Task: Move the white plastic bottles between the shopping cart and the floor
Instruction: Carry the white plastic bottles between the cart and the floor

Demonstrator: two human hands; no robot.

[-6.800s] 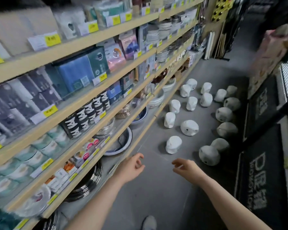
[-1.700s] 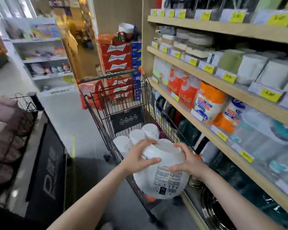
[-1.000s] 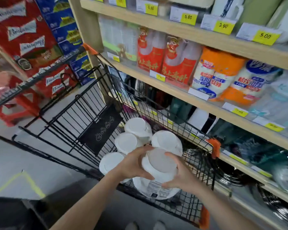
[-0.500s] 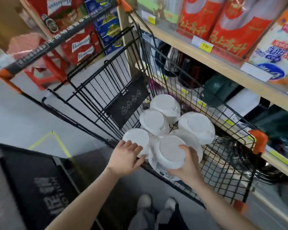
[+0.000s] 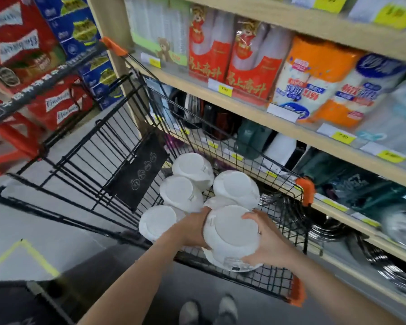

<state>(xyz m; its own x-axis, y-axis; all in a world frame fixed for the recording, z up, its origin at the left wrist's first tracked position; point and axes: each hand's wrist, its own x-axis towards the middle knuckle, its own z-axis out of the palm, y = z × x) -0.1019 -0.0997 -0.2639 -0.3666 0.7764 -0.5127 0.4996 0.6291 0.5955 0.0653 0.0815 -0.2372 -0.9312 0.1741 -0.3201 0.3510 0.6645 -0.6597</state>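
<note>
— So, nearest to us, what is there?

— A pair of shoes (image 5: 209, 310) on the grey floor (image 5: 28, 226), then both bare forearms reaching forward over the shopping cart's (image 5: 300, 233) near wire wall.

— And the hands?

— The left hand (image 5: 192, 228) and the right hand (image 5: 267, 240) clasp one white plastic bottle (image 5: 232, 233) from either side, fingers curled round its body just under the wide lid. It sits low in the near end of the basket, its printed label facing down toward the wire.

— Is it resting on the cart bottom?

— I cannot tell; the hands and the bottle itself hide its underside.

— What lies past it?

— Four more white bottles: one (image 5: 158, 221) just left of the left wrist, one (image 5: 181, 192) and one (image 5: 236, 187) beyond the held one, the farthest (image 5: 192, 168) by the black child-seat flap (image 5: 138, 170). They stand packed close, touching. Further off, wooden shelving (image 5: 291, 127) with red and orange packages, and stacked red cartons (image 5: 21, 50) past the cart handle.

— Which step is this, then?

— Judging by the grip, either setting this bottle down among the others or lifting it out. The next move needs a firm two-handed hold and a path that clears the wire rim and neighbouring lids.
</note>
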